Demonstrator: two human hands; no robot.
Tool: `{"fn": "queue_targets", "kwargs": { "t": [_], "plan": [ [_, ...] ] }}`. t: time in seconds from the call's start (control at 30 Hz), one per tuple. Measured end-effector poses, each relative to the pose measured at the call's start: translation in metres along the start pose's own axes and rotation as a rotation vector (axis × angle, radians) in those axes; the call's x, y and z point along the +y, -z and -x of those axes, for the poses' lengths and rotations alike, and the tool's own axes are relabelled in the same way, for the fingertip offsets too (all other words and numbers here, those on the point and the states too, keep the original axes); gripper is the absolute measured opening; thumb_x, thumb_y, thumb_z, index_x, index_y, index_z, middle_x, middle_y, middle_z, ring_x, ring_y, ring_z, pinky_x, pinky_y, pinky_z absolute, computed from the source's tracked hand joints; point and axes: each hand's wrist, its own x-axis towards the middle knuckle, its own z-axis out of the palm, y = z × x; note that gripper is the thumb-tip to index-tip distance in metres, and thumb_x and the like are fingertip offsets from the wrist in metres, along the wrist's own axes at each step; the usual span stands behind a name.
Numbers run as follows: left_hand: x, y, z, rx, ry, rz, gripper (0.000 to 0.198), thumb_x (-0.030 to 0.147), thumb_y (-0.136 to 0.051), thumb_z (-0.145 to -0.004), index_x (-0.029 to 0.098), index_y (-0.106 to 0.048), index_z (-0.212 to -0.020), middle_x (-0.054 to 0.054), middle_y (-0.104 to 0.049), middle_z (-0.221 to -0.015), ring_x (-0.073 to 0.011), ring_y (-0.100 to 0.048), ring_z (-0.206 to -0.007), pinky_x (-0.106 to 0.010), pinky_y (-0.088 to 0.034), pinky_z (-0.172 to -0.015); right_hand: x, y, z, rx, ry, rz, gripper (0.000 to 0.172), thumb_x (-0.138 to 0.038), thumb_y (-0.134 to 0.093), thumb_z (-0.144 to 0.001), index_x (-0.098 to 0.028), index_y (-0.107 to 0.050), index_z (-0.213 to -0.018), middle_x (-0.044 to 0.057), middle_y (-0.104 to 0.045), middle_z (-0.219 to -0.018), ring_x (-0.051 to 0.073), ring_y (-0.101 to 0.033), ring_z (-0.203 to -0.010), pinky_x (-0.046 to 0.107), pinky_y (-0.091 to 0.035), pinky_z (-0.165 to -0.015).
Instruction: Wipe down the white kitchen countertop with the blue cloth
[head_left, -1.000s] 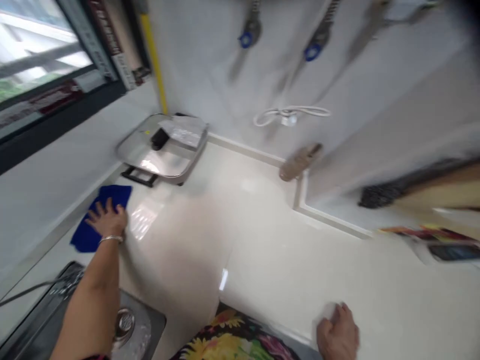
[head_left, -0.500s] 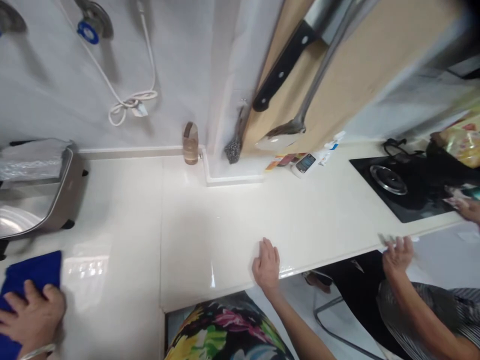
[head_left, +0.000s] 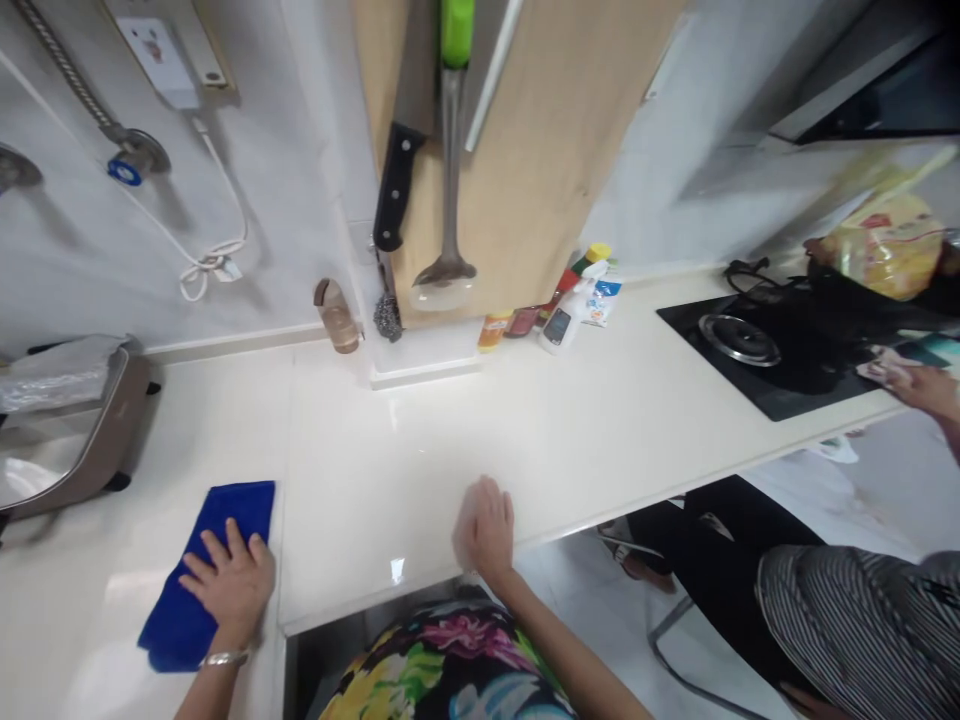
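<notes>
My left hand (head_left: 234, 588) lies with spread fingers on a folded blue cloth (head_left: 180, 640), pressing it against the white countertop (head_left: 360, 480). A bracelet circles that wrist. Near the front edge of the counter, my right hand (head_left: 491, 530) rests on the bare surface with its fingers extended close together, slightly blurred at one side. It holds nothing that I can see. To the left of the cloth stands a brown electric pan (head_left: 112, 430) with a plastic-wrapped item in it.
A board (head_left: 540, 140) with a knife (head_left: 396, 190) and a ladle (head_left: 450, 200) hangs ahead. Below are a spray bottle (head_left: 566, 320) and a clear brownish container (head_left: 339, 318). At the right, another person's hand (head_left: 926, 385) holds a cloth at the black cooktop (head_left: 802, 350).
My left hand and the blue cloth have moved right along the counter, and the view has shifted. The other person's nearer hand has left the counter edge.
</notes>
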Motion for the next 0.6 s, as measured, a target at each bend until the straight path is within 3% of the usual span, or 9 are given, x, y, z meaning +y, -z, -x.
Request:
{"fn": "queue_targets", "kwargs": {
  "t": [0.1, 0.23, 0.43, 0.6],
  "plan": [
    [0.049, -0.010, 0.019, 0.085, -0.086, 0.070, 0.067, 0.038, -0.036, -0.095, 0.008, -0.038, -0.155, -0.024, -0.023, -0.165, -0.0507, -0.007, -0.152, -0.080, -0.019, -0.113, 0.012, 0.009, -0.002, -0.032, 0.024, -0.121, 0.058, -0.010, -0.039, -0.085, -0.016, -0.047, -0.142, 0.013, -0.045, -0.155, 0.024, -0.033, -0.149, 0.057, -0.023, -0.125],
    [0.106, -0.029, 0.038, 0.076, -0.287, 0.084, 0.062, 0.036, -0.035, -0.098, 0.009, -0.039, -0.154, -0.024, -0.023, -0.165, -0.0478, -0.001, -0.154, -0.077, -0.017, -0.116, 0.034, 0.025, -0.002, -0.074, 0.056, -0.327, 0.049, -0.017, -0.038, -0.090, -0.018, -0.055, -0.136, 0.011, -0.055, -0.147, 0.023, -0.044, -0.142, 0.054, -0.033, -0.121],
    [0.199, -0.047, 0.066, -0.077, -0.611, 0.113, 0.060, 0.033, -0.039, -0.098, 0.016, -0.039, -0.155, -0.018, -0.025, -0.166, -0.0438, -0.001, -0.155, -0.072, -0.013, -0.121, 0.061, 0.043, 0.008, -0.020, -0.034, -0.515, 0.044, -0.026, -0.039, -0.095, -0.022, -0.058, -0.134, 0.009, -0.064, -0.137, 0.023, -0.058, -0.128, 0.046, -0.050, -0.110],
    [0.284, -0.052, 0.111, -0.260, -0.998, 0.178, 0.064, 0.033, -0.045, -0.096, 0.017, -0.036, -0.157, -0.015, -0.017, -0.168, -0.0421, 0.000, -0.155, -0.069, -0.006, -0.124, 0.076, 0.063, 0.009, 0.103, -0.126, -0.458, 0.044, -0.028, -0.038, -0.097, -0.021, -0.053, -0.138, 0.012, -0.060, -0.140, 0.025, -0.057, -0.129, 0.050, -0.050, -0.109]
  ]
}}
